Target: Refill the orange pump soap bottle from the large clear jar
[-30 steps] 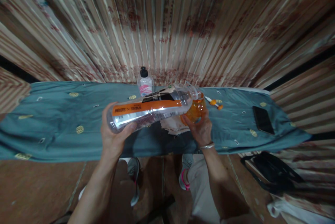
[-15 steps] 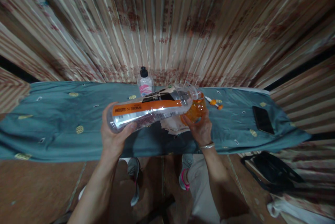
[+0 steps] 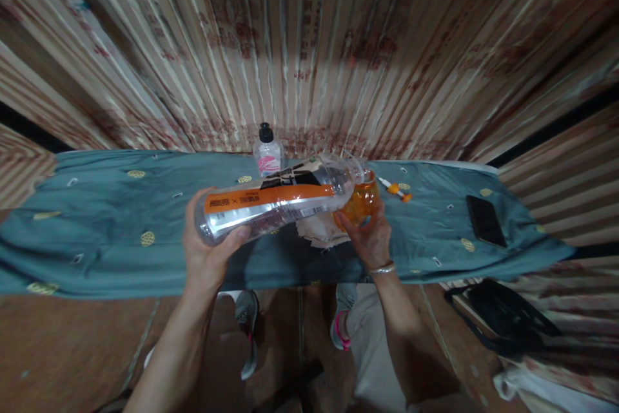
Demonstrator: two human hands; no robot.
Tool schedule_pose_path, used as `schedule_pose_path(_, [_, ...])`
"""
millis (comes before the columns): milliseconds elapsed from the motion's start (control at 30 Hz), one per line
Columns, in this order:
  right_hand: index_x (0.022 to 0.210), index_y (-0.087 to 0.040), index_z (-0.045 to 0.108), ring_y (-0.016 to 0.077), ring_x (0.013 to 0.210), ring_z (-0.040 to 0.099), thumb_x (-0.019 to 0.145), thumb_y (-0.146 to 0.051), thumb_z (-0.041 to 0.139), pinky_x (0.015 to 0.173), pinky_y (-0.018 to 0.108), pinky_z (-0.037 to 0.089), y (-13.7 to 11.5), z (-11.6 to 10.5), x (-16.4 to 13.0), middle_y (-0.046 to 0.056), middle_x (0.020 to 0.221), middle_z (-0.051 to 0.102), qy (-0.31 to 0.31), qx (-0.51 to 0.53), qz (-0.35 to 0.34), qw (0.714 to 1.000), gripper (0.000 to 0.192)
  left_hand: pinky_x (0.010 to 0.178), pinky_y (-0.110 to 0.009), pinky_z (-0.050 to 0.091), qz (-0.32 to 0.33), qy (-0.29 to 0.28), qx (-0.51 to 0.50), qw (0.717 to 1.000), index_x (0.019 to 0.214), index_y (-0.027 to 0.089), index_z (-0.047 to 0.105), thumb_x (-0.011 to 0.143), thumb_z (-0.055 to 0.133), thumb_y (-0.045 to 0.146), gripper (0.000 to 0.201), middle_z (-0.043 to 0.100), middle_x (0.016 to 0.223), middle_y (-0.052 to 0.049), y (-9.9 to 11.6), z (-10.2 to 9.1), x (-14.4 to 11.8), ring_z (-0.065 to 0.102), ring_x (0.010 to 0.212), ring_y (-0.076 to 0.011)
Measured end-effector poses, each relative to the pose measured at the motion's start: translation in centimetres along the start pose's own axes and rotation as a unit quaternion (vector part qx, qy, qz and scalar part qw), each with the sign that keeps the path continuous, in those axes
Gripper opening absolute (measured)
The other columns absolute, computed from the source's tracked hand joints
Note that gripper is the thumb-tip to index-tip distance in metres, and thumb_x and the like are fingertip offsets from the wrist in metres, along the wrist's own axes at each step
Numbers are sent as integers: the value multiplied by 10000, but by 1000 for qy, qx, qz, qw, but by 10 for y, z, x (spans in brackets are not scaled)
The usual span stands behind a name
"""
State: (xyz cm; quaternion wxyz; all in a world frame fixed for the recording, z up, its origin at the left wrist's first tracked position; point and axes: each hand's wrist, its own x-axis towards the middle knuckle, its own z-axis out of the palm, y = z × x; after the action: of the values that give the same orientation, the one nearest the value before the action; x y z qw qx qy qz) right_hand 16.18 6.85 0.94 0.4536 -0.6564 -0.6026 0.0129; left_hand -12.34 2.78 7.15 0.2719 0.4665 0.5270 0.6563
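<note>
My left hand (image 3: 209, 252) grips the base of a large clear plastic bottle (image 3: 275, 202) with an orange and black label, held nearly level with its mouth to the right. The mouth sits over a glass of orange liquid (image 3: 362, 201), which my right hand (image 3: 370, 236) holds from below and in front. The bottle looks almost drained. Under the glass lies a crumpled pale cloth (image 3: 319, 231) on the teal-covered table (image 3: 97, 226).
A small clear bottle with a black cap and pink label (image 3: 267, 154) stands at the table's back edge. An orange-and-white small object (image 3: 396, 190) and a black phone (image 3: 486, 220) lie to the right. A dark bag (image 3: 503, 313) sits on the floor at right. Striped curtain behind.
The bottle's base has shifted slightly left and up with my left hand. The glass and right hand stay where they were.
</note>
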Motion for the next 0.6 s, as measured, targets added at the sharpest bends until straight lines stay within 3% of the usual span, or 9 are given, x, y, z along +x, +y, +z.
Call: schedule_pose_path(600, [1319, -144, 476, 326, 927, 717, 770, -662, 658, 762, 476, 581, -3, 1, 0, 157, 1094, 697, 4, 3, -1, 1000, 776, 923, -490, 567, 6, 2, -9, 1000, 1226, 325, 590, 585, 870, 480, 717, 664, 1116, -53, 2, 1, 0, 661, 1039, -302])
